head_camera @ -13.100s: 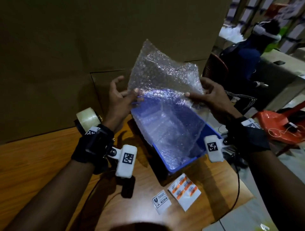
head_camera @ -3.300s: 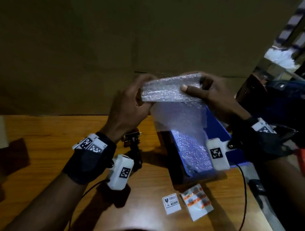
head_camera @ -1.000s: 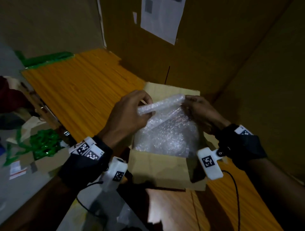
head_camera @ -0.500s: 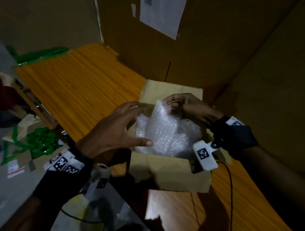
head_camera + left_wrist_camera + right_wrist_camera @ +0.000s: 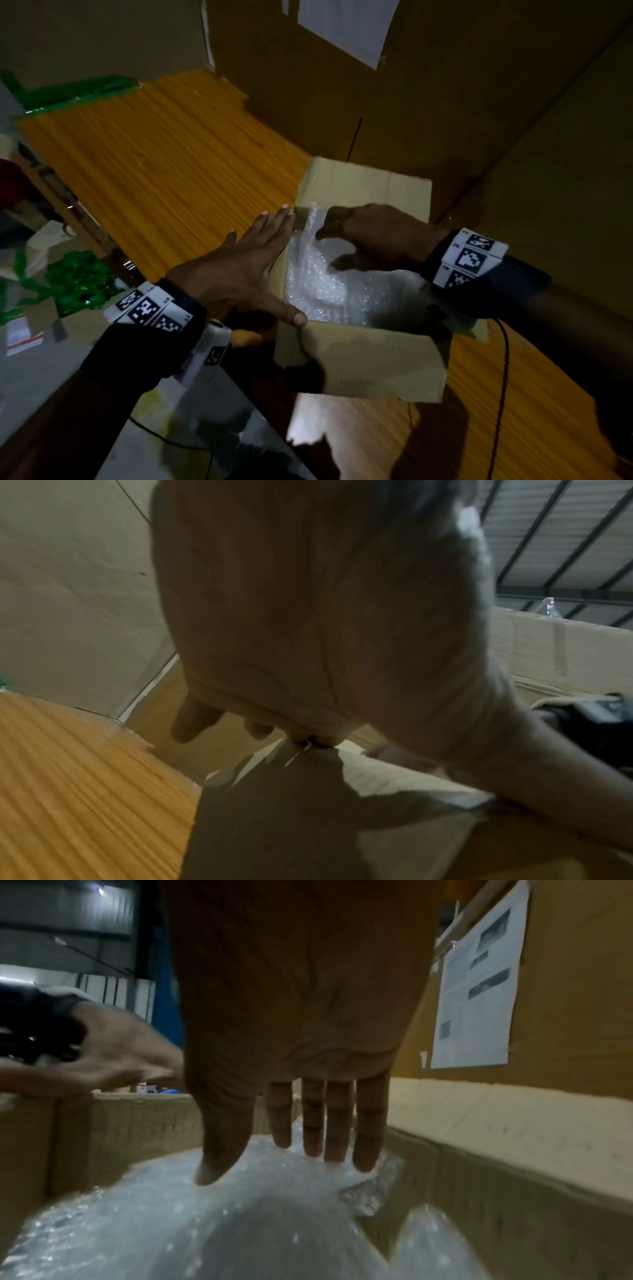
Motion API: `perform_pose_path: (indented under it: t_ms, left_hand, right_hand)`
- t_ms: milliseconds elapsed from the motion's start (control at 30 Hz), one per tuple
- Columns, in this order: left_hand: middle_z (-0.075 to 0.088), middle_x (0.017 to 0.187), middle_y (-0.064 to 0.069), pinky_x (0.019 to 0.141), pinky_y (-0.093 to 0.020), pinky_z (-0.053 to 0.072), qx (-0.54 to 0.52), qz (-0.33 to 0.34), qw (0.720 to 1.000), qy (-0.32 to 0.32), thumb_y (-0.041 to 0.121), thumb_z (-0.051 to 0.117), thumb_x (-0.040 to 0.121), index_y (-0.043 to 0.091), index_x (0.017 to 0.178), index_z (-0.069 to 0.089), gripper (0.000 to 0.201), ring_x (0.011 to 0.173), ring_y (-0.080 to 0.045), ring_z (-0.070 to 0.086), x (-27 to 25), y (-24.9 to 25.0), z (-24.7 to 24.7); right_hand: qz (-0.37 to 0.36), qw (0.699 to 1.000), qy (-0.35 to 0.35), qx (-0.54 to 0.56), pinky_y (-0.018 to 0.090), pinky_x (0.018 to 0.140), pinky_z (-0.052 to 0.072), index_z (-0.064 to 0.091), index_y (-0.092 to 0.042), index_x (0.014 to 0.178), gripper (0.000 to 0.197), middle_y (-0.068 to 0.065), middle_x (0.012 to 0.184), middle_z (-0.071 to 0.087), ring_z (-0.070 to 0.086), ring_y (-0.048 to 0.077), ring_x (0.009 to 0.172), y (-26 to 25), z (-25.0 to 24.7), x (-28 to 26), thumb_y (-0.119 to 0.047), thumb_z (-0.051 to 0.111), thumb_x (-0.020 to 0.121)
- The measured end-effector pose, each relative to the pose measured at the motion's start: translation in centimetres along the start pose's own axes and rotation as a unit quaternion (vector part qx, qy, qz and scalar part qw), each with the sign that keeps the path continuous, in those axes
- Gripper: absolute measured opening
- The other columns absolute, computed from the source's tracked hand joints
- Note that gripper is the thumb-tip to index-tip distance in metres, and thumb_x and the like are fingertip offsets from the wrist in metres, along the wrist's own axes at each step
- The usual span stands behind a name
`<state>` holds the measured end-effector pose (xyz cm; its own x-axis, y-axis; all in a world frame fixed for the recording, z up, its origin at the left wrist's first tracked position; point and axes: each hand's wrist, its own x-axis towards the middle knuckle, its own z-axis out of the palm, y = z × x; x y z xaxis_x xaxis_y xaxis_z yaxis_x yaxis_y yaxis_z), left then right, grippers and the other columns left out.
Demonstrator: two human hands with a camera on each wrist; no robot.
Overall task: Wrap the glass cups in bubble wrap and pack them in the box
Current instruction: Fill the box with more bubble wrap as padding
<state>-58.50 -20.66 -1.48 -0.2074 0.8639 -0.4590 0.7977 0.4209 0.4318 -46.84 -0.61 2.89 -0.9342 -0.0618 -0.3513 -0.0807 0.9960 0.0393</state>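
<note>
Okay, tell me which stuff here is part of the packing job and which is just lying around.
Part of the job:
- cardboard box
- bubble wrap inside it
- left hand, flat on the box's left edge
- right hand, over the wrap

Lying about:
- green plastic at the left
- printed sheet on the cardboard wall
- black cable

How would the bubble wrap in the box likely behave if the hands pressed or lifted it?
The bubble wrap looks crumpled and bulges up inside the cardboard box, so it would probably yield softly under the right hand and spring back. It seems floppy and light. Whether anything fragile sits inside cannot be told.
</note>
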Motion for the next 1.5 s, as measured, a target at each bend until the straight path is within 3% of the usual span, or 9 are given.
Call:
perform_pose_path:
  t_ms: [167,333,467,633,833,933,1000,1100,1500]
  left_hand:
    - [-0.05,0.147,0.022,0.12,-0.059,-0.008,-0.004,0.004,1.0,0.004,0.094,0.057,0.041,0.037,0.143,-0.043,0.154,0.142,-0.014,-0.039,0.0,0.1,0.2]
    - [-0.049,0.147,0.024,0.12,-0.058,-0.01,-0.022,0.014,1.0,0.015,0.098,0.055,0.037,0.04,0.141,-0.044,0.155,0.142,-0.011,-0.04,0.0,-0.2,0.5]
    - [-0.048,0.148,0.024,0.12,-0.058,-0.011,-0.028,0.014,0.999,0.015,0.097,0.055,0.037,0.04,0.142,-0.042,0.154,0.141,-0.01,-0.04,-0.1,-0.2,0.6]
    - [-0.049,0.147,0.024,0.12,-0.059,-0.008,-0.02,0.012,1.0,0.016,0.099,0.051,0.034,0.038,0.143,-0.042,0.155,0.142,-0.011,-0.039,0.2,-0.3,0.6]
    - [-0.049,0.147,0.025,0.12,-0.061,-0.008,-0.021,0.022,0.999,0.019,0.099,0.051,0.036,0.038,0.143,-0.041,0.154,0.143,-0.012,-0.039,0.3,-0.5,0.7]
    - [-0.049,0.146,0.025,0.12,-0.06,-0.009,-0.019,0.016,1.0,0.018,0.098,0.054,0.038,0.038,0.144,-0.041,0.154,0.142,-0.012,-0.039,0.1,-0.3,0.6]
    - [-0.049,0.146,0.025,0.119,-0.058,-0.01,-0.017,0.013,1.0,0.018,0.097,0.055,0.038,0.037,0.144,-0.041,0.155,0.142,-0.011,-0.039,0.1,-0.4,0.7]
    - [-0.049,0.146,0.026,0.118,-0.058,-0.011,-0.019,0.013,0.999,0.022,0.1,0.052,0.035,0.039,0.143,-0.042,0.156,0.142,-0.011,-0.04,0.3,-0.4,0.8]
    - [-0.048,0.151,0.014,0.118,-0.061,-0.011,0.056,-0.005,0.997,0.051,0.108,0.033,0.035,0.028,0.152,-0.031,0.155,0.143,-0.015,-0.038,-0.5,0.7,-0.2]
  right_hand:
    - [-0.026,0.985,-0.128,0.115,0.024,0.107,0.033,0.038,-0.024,0.152,0.065,0.003,0.153,0.042,0.042,0.018,0.137,1.3,1.5,1.4,-0.042,0.063,0.095]
    - [-0.038,0.911,-0.168,0.375,0.019,0.09,0.053,0.065,-0.013,0.13,0.038,0.002,0.122,0.071,0.066,0.007,0.109,2.2,0.3,1.9,-0.014,0.069,0.092]
    - [-0.015,0.994,-0.047,0.101,0.029,0.079,0.044,0.06,-0.022,0.127,0.049,-0.001,0.119,0.063,0.058,0.01,0.094,0.3,1.2,2.6,-0.052,0.067,0.089]
    - [0.001,0.993,-0.12,-0.012,0.04,0.11,0.036,0.021,-0.013,0.155,0.108,0.013,0.157,0.034,0.041,0.031,0.137,-2.4,1.8,2.6,-0.073,0.065,0.077]
    - [0.015,0.981,-0.166,-0.095,0.044,0.113,0.034,-0.008,0.0,0.155,0.134,0.027,0.161,0.016,0.027,0.037,0.146,-3.9,4.2,3.9,-0.065,0.076,0.072]
    - [0.026,0.974,-0.225,-0.009,0.04,0.119,0.022,-0.002,-0.01,0.158,0.123,0.016,0.165,0.012,0.021,0.031,0.15,-3.0,2.0,4.0,-0.072,0.065,0.076]
    - [0.02,0.978,-0.195,0.065,0.039,0.115,0.03,0.03,-0.019,0.155,0.092,0.006,0.158,0.035,0.035,0.026,0.144,-1.6,0.0,4.2,-0.068,0.06,0.084]
    - [0.013,0.995,-0.09,0.05,0.027,0.077,0.046,0.068,-0.025,0.118,0.042,-0.005,0.116,0.068,0.062,0.016,0.102,-0.7,-0.7,4.3,-0.051,0.072,0.084]
    - [0.083,0.994,-0.051,0.05,0.029,0.076,0.039,0.058,-0.025,0.123,0.048,-0.005,0.122,0.062,0.056,0.017,0.106,-0.7,-2.1,-1.2,-0.054,0.068,0.087]
